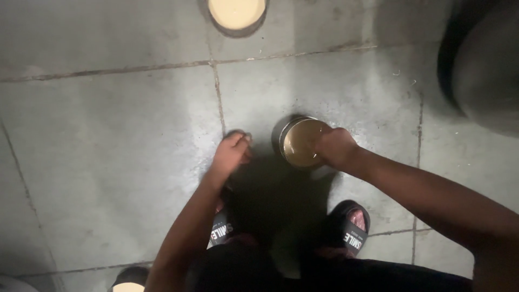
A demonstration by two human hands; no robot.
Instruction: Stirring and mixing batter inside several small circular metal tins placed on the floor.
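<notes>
The right hand (336,147) grips the rim of a metal cup (300,141) of tan liquid on the tiled floor (119,140). The left hand (231,153), fingers loosely curled and holding nothing, touches bare tile beside it. A second cup (237,13) stands well apart; a dark drum (484,65) crowds the right, sandals (348,226) just behind.

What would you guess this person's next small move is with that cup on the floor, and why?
Probably lifting the cup straight up, kept level. The right hand already grips its rim, and it looks nearly full of pale brown liquid, so tilting could spill it. The left hand is beside it, down at the tiled floor, fingers pinched and apart from the cup; whether it holds anything is unclear.
</notes>
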